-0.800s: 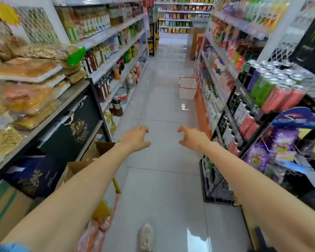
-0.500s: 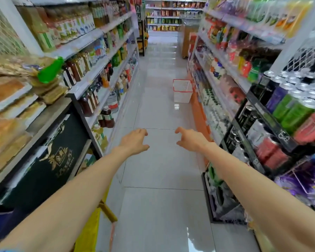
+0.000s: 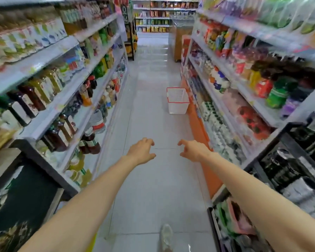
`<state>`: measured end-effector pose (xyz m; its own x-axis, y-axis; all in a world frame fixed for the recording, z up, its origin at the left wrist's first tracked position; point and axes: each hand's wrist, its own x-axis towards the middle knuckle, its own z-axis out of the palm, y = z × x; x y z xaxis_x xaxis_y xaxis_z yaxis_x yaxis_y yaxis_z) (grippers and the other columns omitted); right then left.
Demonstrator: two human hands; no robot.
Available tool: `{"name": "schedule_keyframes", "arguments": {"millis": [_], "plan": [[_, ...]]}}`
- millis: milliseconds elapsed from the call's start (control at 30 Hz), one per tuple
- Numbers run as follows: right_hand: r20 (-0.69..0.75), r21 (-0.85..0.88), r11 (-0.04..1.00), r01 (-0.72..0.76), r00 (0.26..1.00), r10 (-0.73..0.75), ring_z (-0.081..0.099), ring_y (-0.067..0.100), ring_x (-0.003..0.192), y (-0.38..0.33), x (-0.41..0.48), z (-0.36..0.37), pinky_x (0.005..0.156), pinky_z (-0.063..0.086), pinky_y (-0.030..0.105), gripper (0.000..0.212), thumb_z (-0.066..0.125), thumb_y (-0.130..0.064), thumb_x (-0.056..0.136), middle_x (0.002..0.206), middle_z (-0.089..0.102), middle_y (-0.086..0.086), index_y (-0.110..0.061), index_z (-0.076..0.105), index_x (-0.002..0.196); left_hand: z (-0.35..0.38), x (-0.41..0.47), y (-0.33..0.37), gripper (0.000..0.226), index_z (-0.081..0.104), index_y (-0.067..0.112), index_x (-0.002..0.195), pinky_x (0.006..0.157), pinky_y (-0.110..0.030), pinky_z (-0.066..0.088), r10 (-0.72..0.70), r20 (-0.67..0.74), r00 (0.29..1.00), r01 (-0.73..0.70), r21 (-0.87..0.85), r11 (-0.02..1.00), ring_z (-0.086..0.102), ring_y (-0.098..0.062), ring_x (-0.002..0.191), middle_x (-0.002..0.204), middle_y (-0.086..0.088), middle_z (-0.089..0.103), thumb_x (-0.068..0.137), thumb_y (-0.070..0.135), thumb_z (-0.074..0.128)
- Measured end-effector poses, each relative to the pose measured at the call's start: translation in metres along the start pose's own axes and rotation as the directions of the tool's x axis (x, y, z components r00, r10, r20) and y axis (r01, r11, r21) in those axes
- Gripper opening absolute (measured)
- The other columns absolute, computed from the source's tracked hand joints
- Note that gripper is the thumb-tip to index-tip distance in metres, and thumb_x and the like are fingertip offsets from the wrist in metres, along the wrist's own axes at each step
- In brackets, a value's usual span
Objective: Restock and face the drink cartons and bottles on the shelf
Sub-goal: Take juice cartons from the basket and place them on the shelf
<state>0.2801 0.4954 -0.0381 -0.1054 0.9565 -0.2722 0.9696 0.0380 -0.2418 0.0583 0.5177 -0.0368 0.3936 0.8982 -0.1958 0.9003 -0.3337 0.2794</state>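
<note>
Head view: bottles (image 3: 90, 144) left of left hand (image 3: 141, 151)

Bare forearms (image 3: 91, 197) run to the left hand (image 3: 141, 151) and right hand (image 3: 192, 150), and a pale, whitish sneaker (image 3: 165, 237) shows at six o'clock.

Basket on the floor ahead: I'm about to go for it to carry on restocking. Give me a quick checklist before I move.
1. Left hand free: ok, fingers loosely curled, holding nothing.
2. Right hand free: ok, holding nothing.
3. Basket upright: ok, it stands on the floor tiles beside the orange shelf base.
4. Basket within reach: not ok, it stands well ahead of both hands.
5. Basket contents: cannot tell, the inside is too blurred.
6. Gaps among the right-shelf drinks: cannot tell, motion blur smears the rows.
</note>
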Motion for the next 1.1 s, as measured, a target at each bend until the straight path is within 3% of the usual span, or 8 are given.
{"name": "schedule_keyframes", "arguments": {"millis": [233, 467, 833, 1100], "plan": [[-0.030, 0.007, 0.999, 0.047, 0.998, -0.047, 0.054, 0.028, 0.112, 0.025, 0.175, -0.072, 0.081, 0.039, 0.032, 0.043, 0.054, -0.028, 0.094, 0.125, 0.059, 0.007, -0.021, 0.042, 0.134, -0.058, 0.155, -0.031, 0.050, 0.040, 0.015, 0.135, 0.095, -0.036, 0.042, -0.028, -0.020, 0.999, 0.028, -0.009, 1.000, 0.046, -0.022, 0.122, 0.138, -0.005, 0.042, 0.091, 0.033, 0.056], [0.039, 0.052, 0.997, 0.058, 0.997, -0.060, 0.055, 0.027, 0.110, 0.037, 0.312, -0.097, 0.084, 0.041, 0.032, 0.044, 0.056, -0.031, 0.093, 0.120, 0.061, 0.008, -0.022, 0.043, 0.134, -0.081, 0.280, -0.078, 0.051, 0.039, 0.015, 0.135, 0.094, -0.037, 0.043, -0.081, 0.059, 0.995, 0.082, -0.011, 0.997, 0.048, -0.023, 0.119, 0.139, -0.005, 0.041, 0.092, 0.035, 0.056], [0.016, 0.074, 0.996, -0.046, 0.999, 0.045, 0.056, 0.026, 0.112, 0.072, 0.554, -0.182, 0.094, 0.045, 0.035, 0.044, 0.056, -0.032, 0.094, 0.128, 0.057, 0.009, -0.022, 0.043, 0.134, -0.161, 0.533, -0.159, 0.048, 0.039, 0.016, 0.136, 0.093, -0.033, 0.042, 0.008, 0.046, 0.999, -0.008, 0.004, 1.000, 0.048, -0.020, 0.118, 0.137, -0.002, 0.042, 0.093, 0.033, 0.053], [0.042, 0.114, 0.982, -0.149, 0.989, 0.145, 0.057, 0.024, 0.112, 0.137, 0.666, -0.227, 0.091, 0.045, 0.032, 0.043, 0.056, -0.027, 0.094, 0.126, 0.058, 0.009, -0.019, 0.042, 0.134, -0.186, 0.694, -0.145, 0.049, 0.038, 0.016, 0.136, 0.093, -0.032, 0.039, 0.115, 0.133, 0.984, -0.118, 0.016, 0.993, 0.046, -0.020, 0.120, 0.136, -0.002, 0.043, 0.093, 0.032, 0.054]]}}
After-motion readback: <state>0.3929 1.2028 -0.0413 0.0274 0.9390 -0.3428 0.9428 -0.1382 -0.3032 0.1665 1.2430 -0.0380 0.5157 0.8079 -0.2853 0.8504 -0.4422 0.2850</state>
